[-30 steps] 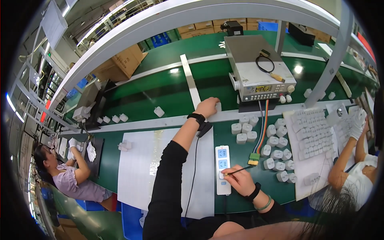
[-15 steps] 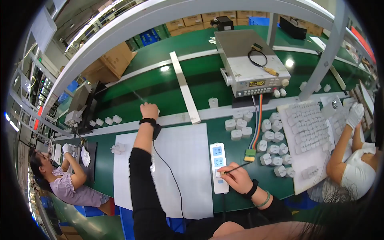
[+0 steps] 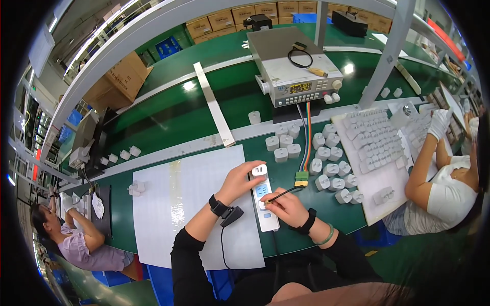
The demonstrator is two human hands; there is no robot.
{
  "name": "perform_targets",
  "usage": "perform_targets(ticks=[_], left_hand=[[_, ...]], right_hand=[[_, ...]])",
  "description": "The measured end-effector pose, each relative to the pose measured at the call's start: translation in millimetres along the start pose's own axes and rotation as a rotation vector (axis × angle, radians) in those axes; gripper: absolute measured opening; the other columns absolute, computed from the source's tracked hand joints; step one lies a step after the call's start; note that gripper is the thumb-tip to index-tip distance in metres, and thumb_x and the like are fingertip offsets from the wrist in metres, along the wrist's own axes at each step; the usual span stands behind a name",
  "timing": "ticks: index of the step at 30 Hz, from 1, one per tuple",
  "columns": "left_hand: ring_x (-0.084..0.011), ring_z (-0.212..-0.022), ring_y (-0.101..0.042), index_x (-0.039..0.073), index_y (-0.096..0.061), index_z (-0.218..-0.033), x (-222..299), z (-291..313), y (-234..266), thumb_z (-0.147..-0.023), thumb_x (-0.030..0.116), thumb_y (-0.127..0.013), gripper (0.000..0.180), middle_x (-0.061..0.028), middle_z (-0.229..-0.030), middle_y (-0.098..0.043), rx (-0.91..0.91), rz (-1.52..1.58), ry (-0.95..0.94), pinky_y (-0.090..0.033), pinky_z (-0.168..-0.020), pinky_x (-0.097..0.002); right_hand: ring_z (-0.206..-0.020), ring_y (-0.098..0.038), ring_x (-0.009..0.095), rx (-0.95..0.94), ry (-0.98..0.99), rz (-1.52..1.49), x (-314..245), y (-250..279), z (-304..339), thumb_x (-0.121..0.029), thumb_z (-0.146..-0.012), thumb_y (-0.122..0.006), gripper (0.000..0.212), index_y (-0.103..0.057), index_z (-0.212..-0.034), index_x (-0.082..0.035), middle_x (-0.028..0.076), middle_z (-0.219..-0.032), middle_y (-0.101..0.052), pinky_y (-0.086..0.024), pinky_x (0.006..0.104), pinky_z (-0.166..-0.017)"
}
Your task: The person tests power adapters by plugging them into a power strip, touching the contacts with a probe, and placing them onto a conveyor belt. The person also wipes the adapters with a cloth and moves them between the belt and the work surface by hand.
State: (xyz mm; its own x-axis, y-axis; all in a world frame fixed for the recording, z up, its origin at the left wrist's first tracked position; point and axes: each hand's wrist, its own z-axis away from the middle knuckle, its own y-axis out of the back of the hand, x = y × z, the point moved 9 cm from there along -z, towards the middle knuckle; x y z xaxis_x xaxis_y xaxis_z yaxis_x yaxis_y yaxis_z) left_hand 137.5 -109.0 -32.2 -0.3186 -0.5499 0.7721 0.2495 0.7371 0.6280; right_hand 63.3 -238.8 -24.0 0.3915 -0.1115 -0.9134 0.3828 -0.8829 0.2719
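A white power strip point(image 3: 268, 223) with blue sockets lies lengthwise in front of me. At its far end, my left hand point(image 3: 240, 182) is closed on a white charger point(image 3: 259, 170), whose two USB ports face up. I cannot tell whether its pins are fully in the socket. My right hand point(image 3: 288, 205) pinches the plug end of a black USB cable point(image 3: 286, 192) at a second white charger lower on the strip, mostly hidden by the fingers. That cable runs to a green connector point(image 3: 301, 175) joined to a rainbow ribbon cable point(image 3: 308, 137).
A grey test instrument point(image 3: 296, 71) stands beyond the strip. Several white chargers point(image 3: 337, 168) stand to the right, beside a filled white tray point(image 3: 375, 206). A white sheet point(image 3: 199, 224) covers the left bench. Co-workers sit at left point(image 3: 92, 245) and right point(image 3: 444, 204).
My left hand has come back from the far left, beside the belt, to the power strip's far end, where a charger now is. My right hand stays at the lower charger. The view has shifted.
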Motion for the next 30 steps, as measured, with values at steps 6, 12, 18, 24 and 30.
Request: perform_targets(ticks=[6, 12, 18, 24, 30], left_hand=[[-0.0242, -0.101, -0.061, 0.01, -0.06, -0.118, 3.6, 13.4, -2.1, -0.077, 0.022, -0.073, 0.044, -0.0076, -0.112, -0.065, 0.1, -0.112, -0.059, -0.045, -0.089, -0.035], [-0.0233, -0.11, -0.056, 0.011, -0.06, -0.117, 28.9, 60.3, 7.8, -0.077, 0.022, -0.073, 0.044, -0.0057, -0.116, -0.063, 0.236, 0.067, -0.253, -0.042, -0.091, -0.0355], [-0.0228, -0.113, -0.055, 0.012, -0.06, -0.119, 20.1, 69.1, -33.9, -0.077, 0.021, -0.074, 0.046, -0.0058, -0.119, -0.062, 0.025, 0.031, -0.154, -0.035, -0.098, -0.0353], [-0.022, -0.113, -0.055, 0.012, -0.06, -0.122, 12.7, 70.5, -42.0, -0.076, 0.021, -0.074, 0.048, -0.0039, -0.12, -0.062, 0.007, 0.07, -0.169, -0.032, -0.099, -0.036], [-0.0217, -0.112, -0.056, 0.01, -0.058, -0.124, 11.4, 74.1, -41.5, -0.078, 0.02, -0.073, 0.049, -0.0075, -0.121, -0.061, -0.017, 0.083, -0.205, -0.035, -0.097, -0.0346]], right_hand=[[-0.07, -0.056, 0.017, -0.003, -0.022, 0.008, -1.2, -4.0, 1.1, -0.01, -0.088, -0.062, 0.018, -0.065, -0.105, -0.005, 0.007, -0.083, -0.054, -0.046, 0.0275, -0.064], [-0.07, -0.057, 0.019, 0.028, 0.022, 0.066, 0.6, 4.0, 2.2, -0.01, -0.087, -0.063, 0.019, -0.065, -0.104, -0.005, 0.008, -0.084, -0.055, -0.046, 0.0286, -0.063], [-0.071, -0.058, 0.023, 0.172, 0.223, 0.071, -31.7, 16.3, -12.5, -0.007, -0.087, -0.06, 0.017, -0.064, -0.102, -0.001, 0.01, -0.083, -0.057, -0.046, 0.0315, -0.065], [-0.08, -0.061, 0.027, 0.212, 0.066, -0.001, -4.2, 28.8, -62.9, -0.007, -0.089, -0.055, 0.016, -0.063, -0.099, 0.002, 0.012, -0.097, -0.065, -0.048, 0.0323, -0.073], [-0.088, -0.063, 0.026, 0.181, 0.047, 0.114, 8.4, 21.7, -65.3, -0.009, -0.09, -0.054, 0.017, -0.064, -0.1, 0.001, 0.011, -0.105, -0.067, -0.049, 0.0318, -0.078]])
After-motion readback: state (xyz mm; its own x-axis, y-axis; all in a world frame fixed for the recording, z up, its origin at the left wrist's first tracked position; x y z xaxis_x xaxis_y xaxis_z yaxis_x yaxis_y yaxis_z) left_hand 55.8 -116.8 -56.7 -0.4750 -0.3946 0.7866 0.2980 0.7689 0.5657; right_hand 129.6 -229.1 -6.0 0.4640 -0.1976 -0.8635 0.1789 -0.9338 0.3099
